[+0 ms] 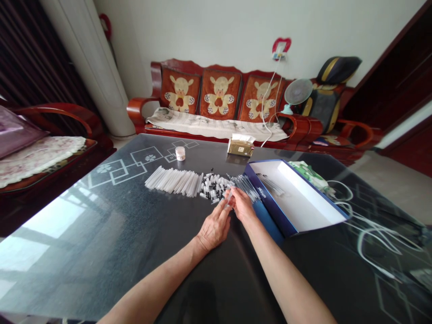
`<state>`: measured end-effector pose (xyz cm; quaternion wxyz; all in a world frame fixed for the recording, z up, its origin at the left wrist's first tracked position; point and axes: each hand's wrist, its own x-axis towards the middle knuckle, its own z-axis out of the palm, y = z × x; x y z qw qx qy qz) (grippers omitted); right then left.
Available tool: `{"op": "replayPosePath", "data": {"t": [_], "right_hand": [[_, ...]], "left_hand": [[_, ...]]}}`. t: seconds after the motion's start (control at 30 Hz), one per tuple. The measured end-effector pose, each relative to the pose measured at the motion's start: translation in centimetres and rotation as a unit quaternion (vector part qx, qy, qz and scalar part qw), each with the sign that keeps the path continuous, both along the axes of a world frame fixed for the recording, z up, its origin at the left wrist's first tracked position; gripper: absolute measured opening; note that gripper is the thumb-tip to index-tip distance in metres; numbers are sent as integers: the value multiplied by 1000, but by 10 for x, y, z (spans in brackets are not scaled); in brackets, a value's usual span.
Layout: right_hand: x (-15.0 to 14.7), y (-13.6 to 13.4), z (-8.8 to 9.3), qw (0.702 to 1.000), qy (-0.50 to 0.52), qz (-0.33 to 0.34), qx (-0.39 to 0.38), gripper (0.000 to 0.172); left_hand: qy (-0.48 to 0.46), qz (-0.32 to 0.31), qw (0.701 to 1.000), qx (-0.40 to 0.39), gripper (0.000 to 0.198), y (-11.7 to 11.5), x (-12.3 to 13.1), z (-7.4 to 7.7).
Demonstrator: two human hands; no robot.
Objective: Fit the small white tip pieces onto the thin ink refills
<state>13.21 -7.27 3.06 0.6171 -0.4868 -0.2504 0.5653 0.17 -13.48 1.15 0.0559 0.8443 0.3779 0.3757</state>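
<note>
My left hand [214,225] and my right hand [242,203] meet over the dark table, fingertips closed around a clear pen barrel [230,196]. Fingers cover part of the barrel, so its lower end is hidden. Just beyond my fingertips lies a loose heap of small white and black pen caps and fittings [213,185]. To its left is a row of translucent pen barrels [175,181], laid side by side. Thin pen refills [245,184] are spread beside my right hand, against the blue box.
An open blue box [286,225] with a white inside stands at right, holding some thin refills [272,184]. A small white cup [180,154] and a tissue box [240,146] sit farther back. White cables [374,234] and a green-white packet [305,173] lie on the right.
</note>
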Motion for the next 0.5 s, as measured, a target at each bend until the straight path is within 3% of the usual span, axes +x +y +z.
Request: {"op": "replayPosePath", "data": {"t": [0.07, 0.17, 0.33, 0.5], "right_hand": [[-4, -2, -2, 1000, -2, -12, 7, 36], [-11, -4, -2, 1000, -10, -20, 19, 34], [-21, -4, -2, 998, -7, -32, 47, 35], [-26, 0, -1, 997, 13, -50, 51, 28]], "left_hand": [[-16, 64, 996, -53, 44, 6, 6, 4], [-8, 133, 982, -137, 39, 18, 13, 10], [-11, 184, 963, -198, 27, 33, 18, 21], [2, 225, 946, -233, 32, 40, 26, 34]]}}
